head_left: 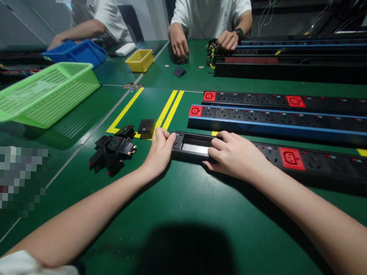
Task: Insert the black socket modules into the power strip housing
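Note:
A long black power strip point(331, 167) lies across the table in front of me, with a red socket point(291, 158) set in its face. Its left end is held by my left hand point(159, 152), the thumb pressing on a black socket module point(178, 141) there. Just right of that module is an open gap point(197, 148) showing a pale inner surface. My right hand point(235, 155) grips the strip at the gap's right side, fingers over the top and thumb along the near edge; what lies under the fingers is hidden. Loose black socket modules point(111, 149) are heaped left of my left hand, and a single module point(146, 127) stands beside them.
Beyond lie a blue-edged power strip point(249, 125) and a black one point(248, 100). A green basket point(71, 93), a blue bin point(92, 55) and a yellow bin point(141, 61) stand at left. Across the table, a co-worker's hands point(180, 42) handle small parts near more strips; another person sits at left.

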The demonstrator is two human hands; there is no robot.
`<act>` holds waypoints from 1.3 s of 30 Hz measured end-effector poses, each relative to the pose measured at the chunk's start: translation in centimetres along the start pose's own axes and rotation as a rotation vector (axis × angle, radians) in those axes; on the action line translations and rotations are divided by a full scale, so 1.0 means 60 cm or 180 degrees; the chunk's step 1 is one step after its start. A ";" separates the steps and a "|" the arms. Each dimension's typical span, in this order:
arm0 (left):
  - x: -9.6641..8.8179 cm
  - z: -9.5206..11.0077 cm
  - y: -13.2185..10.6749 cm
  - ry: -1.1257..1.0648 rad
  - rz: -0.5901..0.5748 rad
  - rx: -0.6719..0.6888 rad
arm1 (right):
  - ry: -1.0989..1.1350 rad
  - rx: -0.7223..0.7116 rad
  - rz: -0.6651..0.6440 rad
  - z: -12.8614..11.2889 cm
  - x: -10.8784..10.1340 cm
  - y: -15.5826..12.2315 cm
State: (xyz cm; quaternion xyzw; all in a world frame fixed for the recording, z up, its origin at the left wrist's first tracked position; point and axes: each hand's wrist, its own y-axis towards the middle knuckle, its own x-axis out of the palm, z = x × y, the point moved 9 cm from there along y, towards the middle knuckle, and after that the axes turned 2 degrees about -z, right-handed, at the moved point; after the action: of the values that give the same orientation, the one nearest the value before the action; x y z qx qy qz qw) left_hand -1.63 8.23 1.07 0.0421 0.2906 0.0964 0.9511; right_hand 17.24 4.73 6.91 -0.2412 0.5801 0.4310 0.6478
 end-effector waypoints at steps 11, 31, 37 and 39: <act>0.020 0.019 -0.008 -0.0375 -0.0420 0.0104 | 0.0355 0.0414 0.0105 0.028 -0.012 -0.005; 0.049 0.120 -0.070 0.1528 -0.0926 0.1824 | 0.0685 0.1036 0.0013 0.053 -0.002 -0.017; 0.054 0.120 -0.073 0.1695 -0.0925 0.1940 | 0.0741 0.0752 0.0254 0.043 -0.012 -0.017; 0.052 0.122 -0.070 0.1408 -0.0986 0.1896 | 0.0720 0.0610 0.0316 0.037 -0.015 -0.017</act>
State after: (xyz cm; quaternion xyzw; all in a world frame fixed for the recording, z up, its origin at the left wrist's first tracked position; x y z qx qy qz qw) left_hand 5.71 4.62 4.86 0.2499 0.5064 -0.1298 0.8150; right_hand 19.35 5.77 8.04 -0.1963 0.6990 0.3752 0.5763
